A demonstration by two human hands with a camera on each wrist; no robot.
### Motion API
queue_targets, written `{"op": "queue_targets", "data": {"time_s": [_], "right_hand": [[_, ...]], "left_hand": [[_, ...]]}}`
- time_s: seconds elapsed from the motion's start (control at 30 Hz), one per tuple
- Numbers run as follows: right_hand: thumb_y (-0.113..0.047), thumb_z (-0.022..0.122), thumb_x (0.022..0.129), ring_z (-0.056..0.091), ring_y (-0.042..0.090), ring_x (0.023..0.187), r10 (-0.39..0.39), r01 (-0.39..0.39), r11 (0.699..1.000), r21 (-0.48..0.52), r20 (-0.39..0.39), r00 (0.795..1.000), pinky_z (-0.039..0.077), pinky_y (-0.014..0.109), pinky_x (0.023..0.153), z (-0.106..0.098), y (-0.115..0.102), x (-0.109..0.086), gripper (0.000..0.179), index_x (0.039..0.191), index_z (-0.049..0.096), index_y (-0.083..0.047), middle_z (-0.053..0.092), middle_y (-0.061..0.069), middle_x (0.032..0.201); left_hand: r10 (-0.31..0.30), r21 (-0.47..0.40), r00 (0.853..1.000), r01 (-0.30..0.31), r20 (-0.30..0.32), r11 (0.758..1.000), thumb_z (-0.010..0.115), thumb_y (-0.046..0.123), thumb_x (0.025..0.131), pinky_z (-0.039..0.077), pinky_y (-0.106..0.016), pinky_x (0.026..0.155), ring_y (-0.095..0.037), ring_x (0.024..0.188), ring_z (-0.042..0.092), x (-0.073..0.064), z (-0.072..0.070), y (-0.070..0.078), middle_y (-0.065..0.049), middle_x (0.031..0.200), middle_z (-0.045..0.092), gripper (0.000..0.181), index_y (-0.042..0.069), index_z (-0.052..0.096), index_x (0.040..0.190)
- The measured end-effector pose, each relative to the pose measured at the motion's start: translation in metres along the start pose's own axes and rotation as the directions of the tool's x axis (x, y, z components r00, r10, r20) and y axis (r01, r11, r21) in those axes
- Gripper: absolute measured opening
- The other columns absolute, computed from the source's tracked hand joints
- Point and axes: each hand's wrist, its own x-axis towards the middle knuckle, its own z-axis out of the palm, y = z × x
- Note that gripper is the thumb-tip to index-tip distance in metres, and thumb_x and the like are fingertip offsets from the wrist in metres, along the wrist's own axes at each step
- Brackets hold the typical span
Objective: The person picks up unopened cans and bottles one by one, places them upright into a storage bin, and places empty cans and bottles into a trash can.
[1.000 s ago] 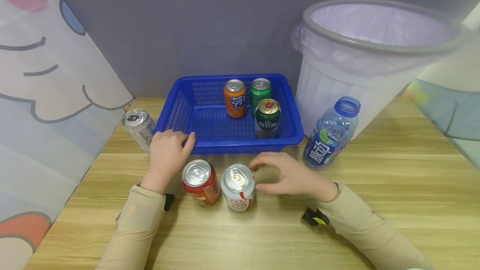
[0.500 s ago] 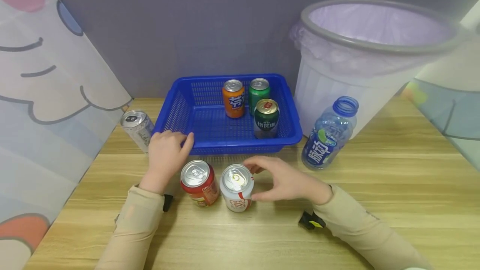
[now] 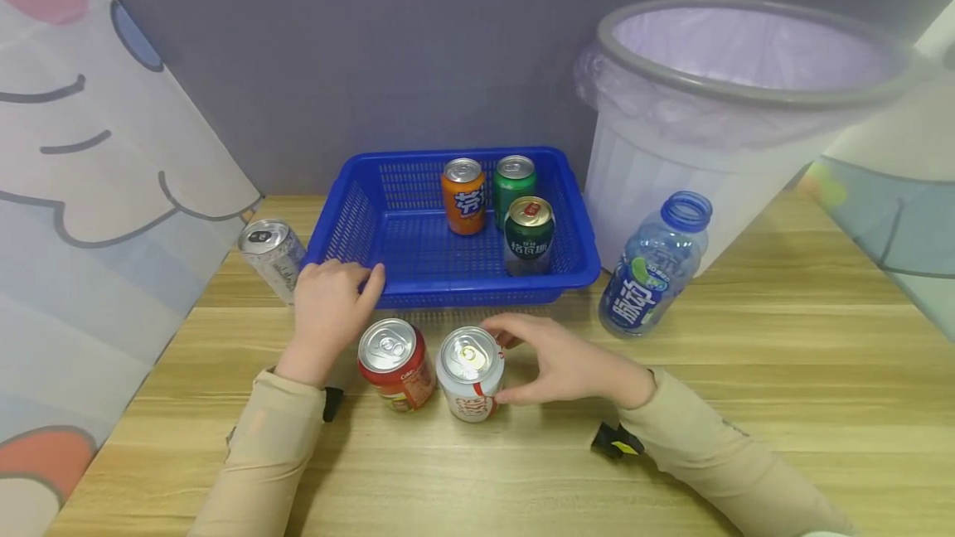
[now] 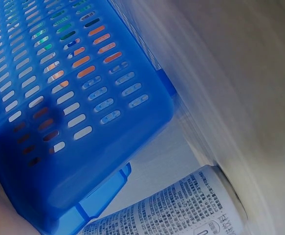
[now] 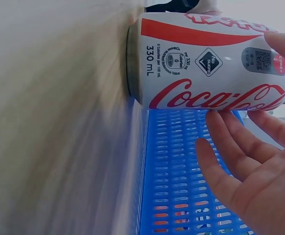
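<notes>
At the front left corner of the blue plastic basket (image 3: pixel 448 282), my left hand (image 3: pixel 328 305) grips the rim, its fingers over the edge and partly hidden. My right hand (image 3: pixel 567 361) holds the white Coca-Cola can (image 3: pixel 472 384) from the right. In the right wrist view its thumb (image 5: pixel 283 45) touches one side of the can and fingertips touch the other. The can stands upright on the table. Just left of it stands a red Coke can (image 3: pixel 399 367). Inside the basket, towards the right, are an orange can (image 3: pixel 464 201), a green can (image 3: pixel 515 185) and a dark green can (image 3: pixel 528 239).
A silver-white can (image 3: pixel 274 259) stands left of the basket, beside my left hand. A blue-tinted plastic bottle (image 3: pixel 649 272) is right of the basket. Behind it rises a large white bin (image 3: pixel 649 164) with a purple liner. A grey wall (image 3: pixel 351 48) closes the back.
My right hand has moved slightly left, bringing its thumb and fingers against the white Coca-Cola can. My left hand stays on the basket rim. The cans have not visibly moved.
</notes>
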Motion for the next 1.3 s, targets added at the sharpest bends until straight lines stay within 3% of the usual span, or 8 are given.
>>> {"op": "queue_targets", "data": {"time_s": [0.27,0.5,1.0,1.3], "right_hand": [[-0.028,0.081,0.073,0.059,0.019,0.109,0.014,-0.014,1.000,0.007,-0.006,1.000,0.048,0.037,0.093,0.005,-0.002,0.002,0.074,0.132,0.045,0.000,0.060,0.007,0.122],[-0.025,0.082,0.071,0.056,0.019,0.115,0.052,-0.051,0.994,0.094,-0.010,0.999,0.046,0.034,0.096,0.013,-0.006,0.006,0.076,0.133,0.044,-0.003,0.059,0.006,0.125],[-0.022,0.087,0.062,0.056,0.013,0.112,0.211,-0.193,0.946,0.259,-0.043,0.976,0.042,0.035,0.099,0.026,-0.018,0.023,0.082,0.133,0.047,-0.011,0.062,0.000,0.119],[-0.004,0.088,0.055,0.058,0.015,0.108,0.171,-0.124,0.890,0.439,-0.070,0.983,0.043,0.033,0.098,0.031,-0.016,0.029,0.083,0.128,0.050,-0.004,0.062,0.011,0.118]], "left_hand": [[-0.003,-0.001,1.000,0.003,0.007,1.000,0.049,0.030,0.091,0.036,-0.043,0.059,-0.034,0.059,0.057,0.000,0.000,0.000,-0.013,0.060,0.064,0.043,0.002,0.064,0.062],[-0.014,0.003,1.000,0.014,0.024,1.000,0.049,0.031,0.092,0.037,-0.043,0.060,-0.034,0.060,0.058,-0.001,0.001,-0.002,-0.014,0.062,0.065,0.043,0.002,0.066,0.065],[-0.010,-0.003,1.000,0.010,0.024,1.000,0.048,0.030,0.092,0.037,-0.044,0.060,-0.034,0.061,0.058,0.000,0.002,-0.002,-0.014,0.062,0.065,0.043,0.002,0.066,0.065],[0.001,-0.009,1.000,-0.001,-0.013,1.000,0.048,0.030,0.092,0.035,-0.043,0.059,-0.034,0.060,0.057,0.000,0.003,-0.002,-0.014,0.059,0.063,0.044,0.003,0.063,0.060]]}}
